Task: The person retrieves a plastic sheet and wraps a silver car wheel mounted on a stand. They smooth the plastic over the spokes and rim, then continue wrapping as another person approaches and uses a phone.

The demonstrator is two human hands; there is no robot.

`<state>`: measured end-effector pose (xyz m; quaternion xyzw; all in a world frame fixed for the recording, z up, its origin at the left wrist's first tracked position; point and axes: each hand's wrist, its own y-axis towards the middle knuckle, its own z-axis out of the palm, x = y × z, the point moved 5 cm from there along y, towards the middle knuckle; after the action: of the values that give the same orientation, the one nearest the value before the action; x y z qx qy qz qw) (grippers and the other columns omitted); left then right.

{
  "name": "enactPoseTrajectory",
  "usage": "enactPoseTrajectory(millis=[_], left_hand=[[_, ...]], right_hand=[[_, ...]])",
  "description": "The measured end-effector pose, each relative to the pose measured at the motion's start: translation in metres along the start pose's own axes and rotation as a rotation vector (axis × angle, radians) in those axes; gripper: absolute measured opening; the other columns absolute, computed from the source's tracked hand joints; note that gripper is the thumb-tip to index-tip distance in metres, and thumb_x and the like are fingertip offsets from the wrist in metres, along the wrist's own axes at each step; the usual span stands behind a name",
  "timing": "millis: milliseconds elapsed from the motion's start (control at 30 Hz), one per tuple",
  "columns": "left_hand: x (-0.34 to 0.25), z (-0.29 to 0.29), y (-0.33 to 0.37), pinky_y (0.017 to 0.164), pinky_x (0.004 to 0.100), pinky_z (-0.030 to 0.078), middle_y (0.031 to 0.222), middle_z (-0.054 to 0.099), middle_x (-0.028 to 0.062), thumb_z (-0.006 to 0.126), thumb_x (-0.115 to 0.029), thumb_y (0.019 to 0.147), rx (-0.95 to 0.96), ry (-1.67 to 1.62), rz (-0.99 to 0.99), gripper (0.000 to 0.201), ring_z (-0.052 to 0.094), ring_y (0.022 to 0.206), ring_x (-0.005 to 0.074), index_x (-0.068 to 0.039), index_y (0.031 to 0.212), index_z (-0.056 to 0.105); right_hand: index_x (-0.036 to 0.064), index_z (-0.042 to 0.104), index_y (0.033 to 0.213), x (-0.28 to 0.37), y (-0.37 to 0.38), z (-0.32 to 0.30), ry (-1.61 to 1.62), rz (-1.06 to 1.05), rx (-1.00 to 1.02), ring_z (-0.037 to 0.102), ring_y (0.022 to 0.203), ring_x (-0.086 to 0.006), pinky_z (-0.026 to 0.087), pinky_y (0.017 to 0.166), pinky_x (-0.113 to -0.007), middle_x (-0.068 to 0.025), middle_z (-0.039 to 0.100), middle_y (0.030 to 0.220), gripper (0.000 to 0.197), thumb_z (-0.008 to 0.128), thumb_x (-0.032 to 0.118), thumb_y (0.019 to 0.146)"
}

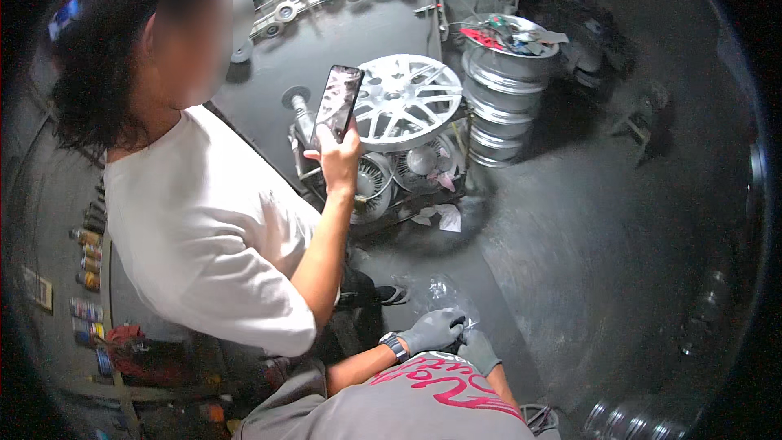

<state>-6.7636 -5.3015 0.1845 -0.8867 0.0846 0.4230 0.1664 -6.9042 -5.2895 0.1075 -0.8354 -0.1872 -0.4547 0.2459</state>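
My left hand (433,331), in a grey glove with a watch on the wrist, is closed, its fingers curled in front of my grey shirt (391,399). Close beside it, my right hand (479,351), gloved in grey too, bends its fingers inward so that the two hands nearly meet. Clear crinkled plastic (444,293), looking like a thin bag, spreads just beyond the hands, and its near end runs in between them. Gloves and shirt hide exactly how the fingers grip it.
A person in a white shirt (204,220) stands close on my left, holding up a phone (338,102). Beyond it, a silver wheel rim (407,94) lies on a stand. Stacked rims (503,90) rise at its right. Bottles (88,281) line a shelf at far left.
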Motion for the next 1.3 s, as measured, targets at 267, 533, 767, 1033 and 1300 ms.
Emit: enactPoseTrajectory(millis=[267,533,767,1033,1300], left_hand=[[0.036,0.018,-0.039,0.085,0.0482,0.048,0.100,0.063,0.0224,0.053,-0.019,0.089,-0.008,0.005,0.107,0.027,0.061,0.097,0.0403,-0.002,0.108,0.061],[0.086,0.053,-0.093,0.081,0.0480,0.050,0.094,0.065,0.0175,0.053,-0.025,0.093,0.028,0.355,0.349,0.030,0.063,0.094,0.0371,-0.002,0.110,0.063],[0.058,0.044,-0.111,0.087,0.0492,0.049,0.115,0.062,0.0198,0.052,-0.023,0.092,-0.023,0.423,0.443,0.029,0.058,0.104,0.0364,-0.005,0.109,0.066],[0.060,0.037,-0.114,0.094,0.0465,0.048,0.118,0.064,0.0205,0.050,-0.028,0.093,0.020,0.109,0.103,0.035,0.061,0.108,0.0385,-0.007,0.117,0.065],[0.038,0.010,-0.121,0.088,0.0497,0.049,0.107,0.064,0.0258,0.049,-0.023,0.090,-0.021,0.057,0.123,0.029,0.062,0.098,0.0431,-0.004,0.103,0.067]], right_hand=[[-0.0008,0.066,0.089,0.004,-0.027,0.046,-0.176,0.066,-0.013,0.064,0.082,-0.0452,0.050,0.071,-0.051,-0.0292,0.064,0.087,0.027,0.060,0.019,0.072],[0.0027,0.067,0.097,0.036,-0.059,0.078,-0.367,0.062,0.189,0.064,0.086,-0.0415,0.049,0.078,-0.051,-0.0248,0.067,0.091,0.030,0.059,0.031,0.089],[-0.0005,0.064,0.104,-0.003,-0.075,0.111,-0.495,-0.297,-0.191,0.063,0.085,-0.0454,0.050,0.081,-0.053,-0.0296,0.065,0.094,0.036,0.055,0.033,0.093],[-0.0003,0.067,0.094,0.002,-0.072,0.105,-0.243,-0.026,0.038,0.065,0.087,-0.0439,0.050,0.076,-0.053,-0.0296,0.065,0.089,0.035,0.061,0.033,0.086],[-0.0003,0.068,0.093,-0.004,-0.066,0.111,-0.217,0.003,0.064,0.064,0.085,-0.0411,0.049,0.075,-0.048,-0.0259,0.066,0.088,0.027,0.059,0.018,0.075]])
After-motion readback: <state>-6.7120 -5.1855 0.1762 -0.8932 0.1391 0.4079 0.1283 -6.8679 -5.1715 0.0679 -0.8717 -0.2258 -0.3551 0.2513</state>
